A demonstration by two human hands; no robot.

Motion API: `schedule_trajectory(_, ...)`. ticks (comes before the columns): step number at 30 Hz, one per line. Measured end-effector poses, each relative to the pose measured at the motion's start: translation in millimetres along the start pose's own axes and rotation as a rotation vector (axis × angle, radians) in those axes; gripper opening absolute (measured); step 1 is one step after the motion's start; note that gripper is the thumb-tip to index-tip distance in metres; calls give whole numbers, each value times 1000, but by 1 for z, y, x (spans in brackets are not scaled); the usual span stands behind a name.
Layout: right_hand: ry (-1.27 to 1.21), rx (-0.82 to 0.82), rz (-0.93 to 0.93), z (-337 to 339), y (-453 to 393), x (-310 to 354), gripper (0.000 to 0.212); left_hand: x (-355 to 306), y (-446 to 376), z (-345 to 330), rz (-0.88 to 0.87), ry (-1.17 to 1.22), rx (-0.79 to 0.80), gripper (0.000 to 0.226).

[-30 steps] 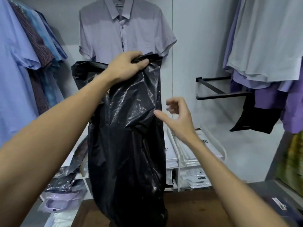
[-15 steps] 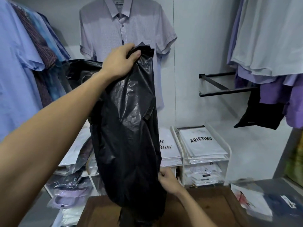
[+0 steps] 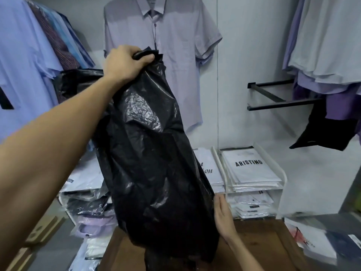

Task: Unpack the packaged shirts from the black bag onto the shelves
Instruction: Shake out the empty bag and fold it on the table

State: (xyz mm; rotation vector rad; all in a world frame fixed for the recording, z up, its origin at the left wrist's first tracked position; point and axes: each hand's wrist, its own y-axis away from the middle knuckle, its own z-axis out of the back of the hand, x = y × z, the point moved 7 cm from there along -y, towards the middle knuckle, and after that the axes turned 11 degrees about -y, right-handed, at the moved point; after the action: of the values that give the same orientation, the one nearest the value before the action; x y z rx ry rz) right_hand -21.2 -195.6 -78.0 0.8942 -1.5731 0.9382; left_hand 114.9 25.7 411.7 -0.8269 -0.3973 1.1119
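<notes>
A crumpled black bag (image 3: 154,167) hangs in mid-air over a brown wooden table (image 3: 259,243). My left hand (image 3: 125,63) is shut on its gathered top edge and holds it up. My right hand (image 3: 221,216) lies flat against the bag's lower right side, fingers together and pointing up. The bag's contents are hidden. Behind it stand white shelves (image 3: 282,173) holding stacks of packaged shirts (image 3: 250,169), the top pack printed ARISTINO. More packaged shirts (image 3: 93,212) fill the shelves at lower left.
A lilac shirt (image 3: 166,45) hangs on the back wall. Blue shirts (image 3: 25,55) hang at left, grey and purple ones (image 3: 328,45) at right over a black wall bracket (image 3: 273,102). Flat packs (image 3: 316,243) lie at the table's right end.
My right hand dropped from mid-height beside the bag to its lower right side and now rests flat on it. My left hand lifted the bag's top a little higher.
</notes>
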Motion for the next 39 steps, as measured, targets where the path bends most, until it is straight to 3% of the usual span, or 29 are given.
schedule_trajectory(2, -39, -9, -20, 1, 2, -7, 31, 3, -1, 2, 23, 10, 2, 50)
schedule_trajectory(6, -61, 150, -225, -3, 1, -22, 62, 9, -2, -1, 38, 55, -2, 48)
schedule_trajectory(10, -122, 156, -452, 12, -4, -49, 52, 21, -1, 2, 67, 100, -20, 50)
schedule_trajectory(13, 59, 272, -523, 19, 8, -65, 64, 35, -11, 12, 54, 181, -50, 49)
schedule_trajectory(16, 276, 417, -683, 12, 25, -92, 72, 25, -11, 6, -81, 241, 16, 35)
schedule_trajectory(18, 383, 494, -725, 2, 25, -101, 54, 17, -6, -2, -158, 232, 48, 18)
schedule_trajectory(20, 506, 551, -673, -8, 22, -95, 19, 14, -5, -6, -207, 242, 66, 23)
schedule_trajectory(21, 533, 541, -612, -10, 14, -92, 21, 14, -5, -5, -226, 256, 75, 25)
schedule_trajectory(24, 435, 243, -404, -5, -19, -74, 22, 18, -4, 7, -231, 354, 91, 26)
schedule_trajectory(26, 308, 105, -361, -5, -38, -61, 21, 19, -1, 18, -235, 405, 110, 27)
schedule_trajectory(29, 62, 190, -491, -40, -40, -39, 25, 12, 11, 36, -250, 451, 138, 28)
schedule_trajectory(35, -176, 307, -653, -86, -26, -34, 79, 30, 13, 65, -293, 532, 78, 27)
schedule_trajectory(39, -194, 366, -660, -101, -13, -57, 64, 42, 15, 75, -249, 446, 24, 26)
